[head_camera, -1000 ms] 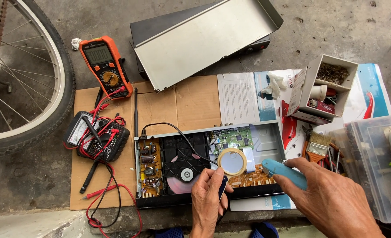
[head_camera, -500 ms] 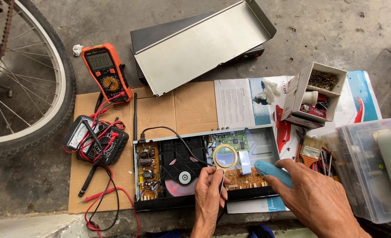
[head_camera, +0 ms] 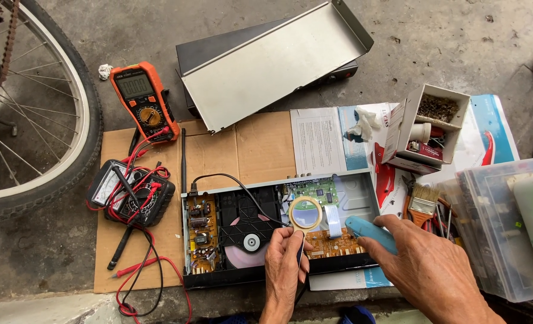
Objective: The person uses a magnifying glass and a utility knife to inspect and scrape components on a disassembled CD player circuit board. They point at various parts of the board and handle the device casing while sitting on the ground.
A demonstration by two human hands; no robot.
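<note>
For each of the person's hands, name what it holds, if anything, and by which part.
The left hand holds a magnifying glass by its dark handle, below the lens. The right hand grips a blue-handled tool by the handle; its tip is hidden.

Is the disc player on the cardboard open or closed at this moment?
Open. The disc player has no top cover: its circuit boards and disc tray lie exposed. A bent sheet-metal cover lies apart, behind it.
</note>
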